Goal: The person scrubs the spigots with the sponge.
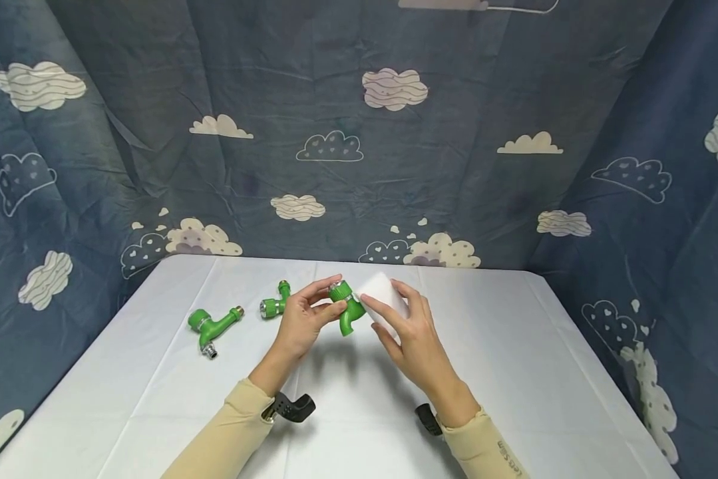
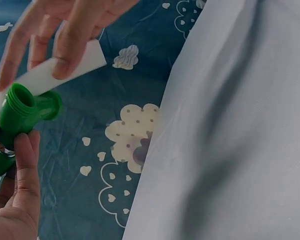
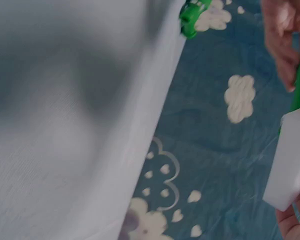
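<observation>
My left hand [image 1: 303, 318] grips a green tap [image 1: 351, 311] by its ribbed knob end, holding it up over the table with the curved spout pointing down. In the left wrist view the tap's open green spout [image 2: 21, 97] faces the camera. Fingers and thumb of my right hand [image 1: 415, 332] hold a white block [image 1: 384, 296], sponge-like in look, right against the side of the tap. In the right wrist view the block [image 3: 290, 160] shows its flat faces and straight edges.
Two more green taps lie on the white table [image 1: 173, 412]: one tap [image 1: 215, 326] with a metal nozzle at the left, another tap [image 1: 273, 306] partly behind my left hand. A dark blue cloud-print curtain [image 1: 335, 179] surrounds the table's back and sides.
</observation>
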`<state>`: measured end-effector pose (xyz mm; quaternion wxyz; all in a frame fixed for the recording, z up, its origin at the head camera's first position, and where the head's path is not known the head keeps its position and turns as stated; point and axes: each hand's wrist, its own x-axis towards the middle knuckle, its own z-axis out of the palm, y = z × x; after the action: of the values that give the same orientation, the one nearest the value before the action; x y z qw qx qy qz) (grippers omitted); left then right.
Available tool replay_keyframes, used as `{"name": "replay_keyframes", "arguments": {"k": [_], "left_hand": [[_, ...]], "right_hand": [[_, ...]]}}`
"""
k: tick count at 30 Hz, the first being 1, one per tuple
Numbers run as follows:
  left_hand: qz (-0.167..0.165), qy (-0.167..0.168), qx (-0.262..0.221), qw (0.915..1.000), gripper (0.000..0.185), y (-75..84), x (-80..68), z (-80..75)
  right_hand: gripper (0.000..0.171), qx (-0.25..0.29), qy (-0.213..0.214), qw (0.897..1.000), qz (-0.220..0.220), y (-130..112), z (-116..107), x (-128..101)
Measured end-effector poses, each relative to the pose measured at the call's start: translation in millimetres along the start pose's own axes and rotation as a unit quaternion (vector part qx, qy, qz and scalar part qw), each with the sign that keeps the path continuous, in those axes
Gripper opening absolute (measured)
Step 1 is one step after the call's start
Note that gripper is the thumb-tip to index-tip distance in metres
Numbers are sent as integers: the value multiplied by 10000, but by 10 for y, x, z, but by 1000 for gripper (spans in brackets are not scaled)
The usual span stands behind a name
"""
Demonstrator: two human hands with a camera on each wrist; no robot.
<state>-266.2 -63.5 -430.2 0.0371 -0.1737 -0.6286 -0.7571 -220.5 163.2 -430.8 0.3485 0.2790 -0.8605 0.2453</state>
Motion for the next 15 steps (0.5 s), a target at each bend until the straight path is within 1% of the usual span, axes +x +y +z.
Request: {"name": "replay_keyframes", "arguments": {"k": [4,11,15], "left_hand": [[-5,-90,16,10000,49,-7,3,-2],[-44,-167,-31,9998,50,11,-11,-45],[6,-184,-47,9998,52,29,-11,-58]], "right_hand": [[55,60,98,9996,257,112,1,-10],[58,117,135,9981,589,255,-32,-20],[59,115,311,9960,831,306,-90,-6]]}}
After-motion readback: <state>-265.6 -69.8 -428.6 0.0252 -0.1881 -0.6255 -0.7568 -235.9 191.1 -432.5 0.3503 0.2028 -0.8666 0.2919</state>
